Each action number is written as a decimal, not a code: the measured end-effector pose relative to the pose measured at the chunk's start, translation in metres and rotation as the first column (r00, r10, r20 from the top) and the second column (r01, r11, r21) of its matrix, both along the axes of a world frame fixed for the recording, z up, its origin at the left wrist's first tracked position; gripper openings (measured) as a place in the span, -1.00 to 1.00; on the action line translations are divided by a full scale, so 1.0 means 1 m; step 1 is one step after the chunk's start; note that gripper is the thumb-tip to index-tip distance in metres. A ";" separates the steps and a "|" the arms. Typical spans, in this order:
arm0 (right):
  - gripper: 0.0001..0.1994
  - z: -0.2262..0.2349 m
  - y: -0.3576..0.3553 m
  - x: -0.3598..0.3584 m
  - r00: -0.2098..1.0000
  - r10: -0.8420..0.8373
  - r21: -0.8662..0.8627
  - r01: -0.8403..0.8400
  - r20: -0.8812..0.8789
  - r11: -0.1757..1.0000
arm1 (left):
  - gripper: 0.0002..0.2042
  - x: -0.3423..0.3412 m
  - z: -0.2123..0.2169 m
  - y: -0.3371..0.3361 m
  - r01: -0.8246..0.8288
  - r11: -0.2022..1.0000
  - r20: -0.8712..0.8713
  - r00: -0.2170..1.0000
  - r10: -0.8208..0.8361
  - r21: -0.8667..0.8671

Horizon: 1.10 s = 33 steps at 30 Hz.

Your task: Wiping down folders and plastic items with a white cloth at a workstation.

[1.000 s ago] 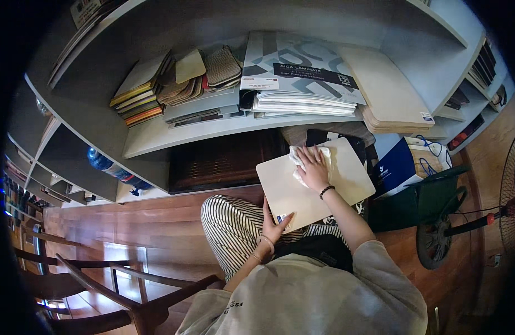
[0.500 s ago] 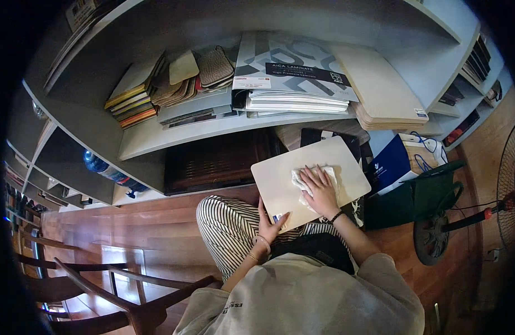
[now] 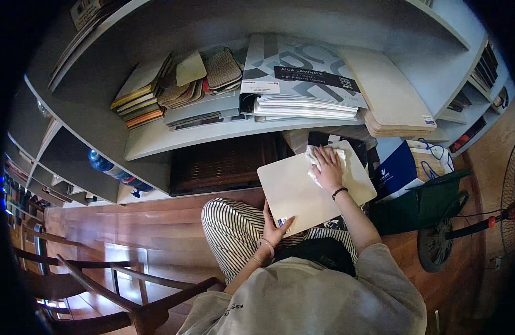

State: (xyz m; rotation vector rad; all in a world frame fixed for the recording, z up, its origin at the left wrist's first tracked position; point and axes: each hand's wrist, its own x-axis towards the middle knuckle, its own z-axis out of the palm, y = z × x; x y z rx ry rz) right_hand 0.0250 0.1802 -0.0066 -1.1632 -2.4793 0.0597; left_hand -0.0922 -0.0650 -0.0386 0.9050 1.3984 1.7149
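Board (image 3: pixel 291 192), cream, left hand (image 3: pixel 276 228) part-closed on its near left corner, right hand (image 3: pixel 329 170) spread nearly flat over cloth (image 3: pixel 311 155), white, atop board

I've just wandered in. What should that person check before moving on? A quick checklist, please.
1. Left hand has the board: ok, it holds the near-left corner, thumb on top.
2. Right hand is on the cloth: ok, laid over it with fingers extended.
3. Cloth lies on the board: ok, toward its far right part.
4. Right hand free: not ok, it is on the cloth.
5. Board's underside clean: cannot tell, it faces away.
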 end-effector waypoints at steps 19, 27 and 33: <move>-0.37 0.018 -0.074 0.056 0.996 0.085 -0.031 -0.084 0.023 0.996 | -0.05 -0.003 -0.013 0.001 0.038 0.999 0.011 0.999 -0.038 0.004; -0.40 0.008 0.010 0.031 1.000 0.004 -0.035 -0.003 0.011 0.999 | -0.06 -0.003 -0.013 0.002 0.011 0.999 -0.067 0.998 -0.014 -0.039; -0.40 -0.002 0.008 0.023 0.998 -0.066 0.024 0.066 -0.021 0.998 | -0.06 -0.004 -0.018 0.001 -0.001 1.000 -0.091 0.996 0.000 -0.003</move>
